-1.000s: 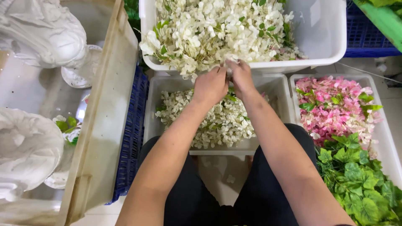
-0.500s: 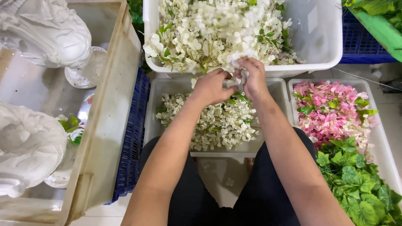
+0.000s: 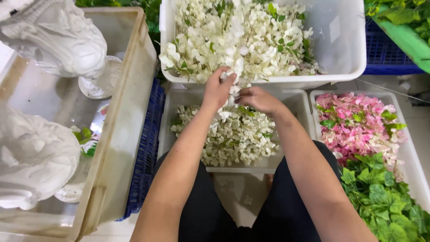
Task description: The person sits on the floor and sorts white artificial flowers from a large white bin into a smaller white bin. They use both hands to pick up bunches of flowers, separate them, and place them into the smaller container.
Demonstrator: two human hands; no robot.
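My left hand [image 3: 218, 88] and my right hand [image 3: 256, 98] meet over the near rim of a large white bin [image 3: 345, 67] heaped with white artificial flowers and green leaves [image 3: 242, 40]. Both hands pinch a small white flower sprig [image 3: 233, 87] between them. Below my hands stands a smaller white tray [image 3: 172, 98] holding loose white blossoms [image 3: 233, 139], set just beyond my knees.
A white tray [image 3: 414, 161] at the right holds pink flowers [image 3: 358, 125] and green leaves [image 3: 385, 201]. A beige crate [image 3: 121, 134] at the left holds white plastic bags [image 3: 36, 157]. Blue crates sit beside it [image 3: 143, 166] and at the far right [image 3: 389, 54].
My hands shifted left along the big bin's near rim and pulled slightly apart, the left hand rising to the rim, still working a white sprig.
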